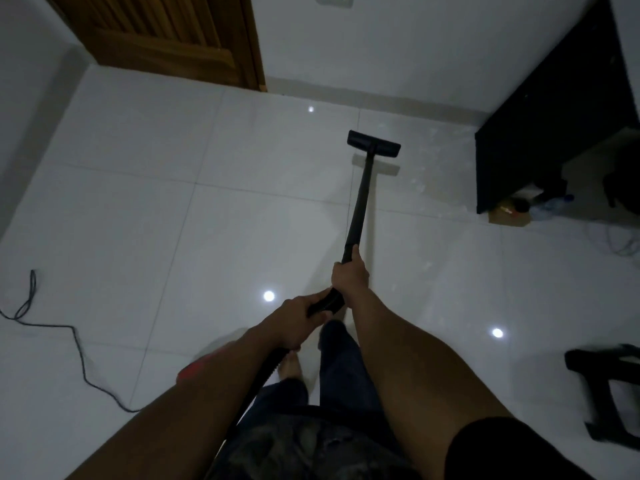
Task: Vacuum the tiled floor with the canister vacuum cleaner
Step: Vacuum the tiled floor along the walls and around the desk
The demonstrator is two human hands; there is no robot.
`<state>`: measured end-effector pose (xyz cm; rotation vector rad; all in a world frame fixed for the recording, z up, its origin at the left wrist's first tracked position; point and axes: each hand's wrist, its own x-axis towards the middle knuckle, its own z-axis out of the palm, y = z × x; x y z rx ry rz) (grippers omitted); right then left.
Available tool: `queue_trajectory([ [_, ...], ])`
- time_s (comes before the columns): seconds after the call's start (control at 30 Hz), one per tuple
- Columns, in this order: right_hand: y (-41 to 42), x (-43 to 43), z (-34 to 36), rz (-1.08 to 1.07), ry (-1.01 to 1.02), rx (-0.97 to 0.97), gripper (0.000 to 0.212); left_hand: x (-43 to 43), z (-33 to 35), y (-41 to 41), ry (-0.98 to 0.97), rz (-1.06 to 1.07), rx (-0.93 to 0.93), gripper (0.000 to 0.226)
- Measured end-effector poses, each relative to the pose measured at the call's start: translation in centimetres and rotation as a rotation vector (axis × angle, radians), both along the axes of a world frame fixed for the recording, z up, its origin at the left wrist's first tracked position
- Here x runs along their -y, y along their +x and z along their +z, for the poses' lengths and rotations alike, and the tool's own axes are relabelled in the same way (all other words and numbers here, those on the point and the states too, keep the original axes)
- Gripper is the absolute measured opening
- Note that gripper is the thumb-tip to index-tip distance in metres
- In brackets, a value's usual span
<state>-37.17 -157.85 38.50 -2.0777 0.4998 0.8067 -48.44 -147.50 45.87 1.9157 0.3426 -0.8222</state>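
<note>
Gripping the black wand point(358, 202) with the right grip point(349, 275), fingers wrapped tight round it, and clutching the curved handle point(325, 303) just behind with the left grip point(298, 322), likewise clamped round it. Reaching forward and down to the floor head point(374, 143) on the white tiled floor point(173, 237) (actual contact hard to judge), near the black bench point(540, 133), with the hose point(266, 375) trailing back under the left forearm. Off to the left on the tiles, a thin dark cord point(52, 327); at top left, a wooden door point(166, 36).
</note>
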Motion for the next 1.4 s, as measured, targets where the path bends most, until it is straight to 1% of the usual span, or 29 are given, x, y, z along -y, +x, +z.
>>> queue_trajectory([
  [0.13,-7.5,2.8,0.9,-0.033,0.02,-0.003,0.067,2.5,1.4,-7.3,-0.002,-0.025,0.046,0.052],
  [0.33,-16.3,7.4,1.4,-0.039,0.001,-0.008,0.066,6.6,0.4,-16.5,0.037,-0.076,0.095,0.053],
  [0.47,-22.3,11.2,1.5,-0.066,0.016,-0.015,0.067,10.4,0.0,-22.4,0.028,-0.09,0.147,0.052],
  [0.57,-27.8,14.2,1.6,-0.068,0.02,-0.038,0.066,13.3,-0.9,-27.9,0.075,-0.136,0.146,0.051],
  [0.67,-33.4,17.1,1.5,-0.069,0.016,-0.048,0.066,16.0,-0.4,-33.2,0.023,-0.141,0.116,0.053],
  [0.77,-38.9,19.3,1.3,-0.085,0.008,-0.085,0.067,18.0,0.3,-38.1,0.014,-0.12,0.078,0.053],
  [0.87,-43.7,20.4,1.2,-0.095,-0.012,-0.117,0.067,19.2,0.9,-42.6,0.003,-0.093,0.038,0.052],
  [1.03,-53.0,22.1,0.8,-0.123,-0.023,-0.135,0.067,20.0,1.2,-50.8,-0.038,-0.16,-0.03,0.051],
  [1.1,-57.7,22.3,0.7,-0.127,-0.061,-0.138,0.068,19.7,0.9,-55.1,-0.034,-0.184,-0.036,0.05],
  [1.2,-63.8,22.3,-0.4,-0.141,-0.112,-0.132,0.07,19.4,0.9,-61.2,-0.094,-0.18,-0.028,0.047],
  [1.27,-68.5,22.1,-1.3,-0.155,-0.132,-0.128,0.071,18.9,1.5,-65.4,-0.107,-0.216,-0.009,0.048],
  [1.4,-77.7,21.9,0.4,-0.234,-0.116,-0.173,0.07,18.4,2.1,-73.3,-0.137,-0.258,-0.044,0.048],
])
